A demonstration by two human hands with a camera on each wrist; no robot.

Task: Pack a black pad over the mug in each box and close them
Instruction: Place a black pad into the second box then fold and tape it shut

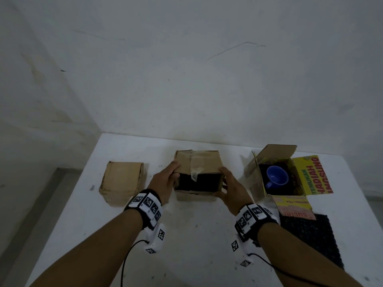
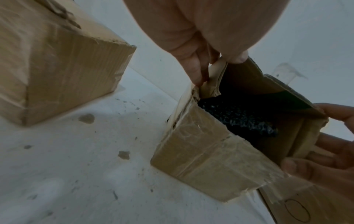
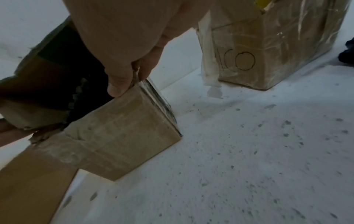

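Closing the middle box (image 1: 198,172), second of three on the white table (image 1: 186,235): black pad (image 2: 239,119) already lying inside, over where the mug should be, mug itself hidden. Left of the middle box, a closed box (image 1: 122,181); right of it, an open box (image 1: 275,177) with a blue mug (image 1: 276,176) uncovered, mouth facing up toward the camera, handle toward the near left. Near right of the middle box, a spare black pad (image 1: 310,239) flat on the table, long axis running near to far.

Left hand (image 1: 165,181) pinching the left side flap between thumb and fingers (image 2: 193,66). Right hand (image 1: 230,187) pinching the right top edge, thumb (image 3: 118,84) on the near side, fingers behind.

Far flap half folded over the opening; near flap down. Next, probably: tucking side flaps inward, then pressing the long flaps flat
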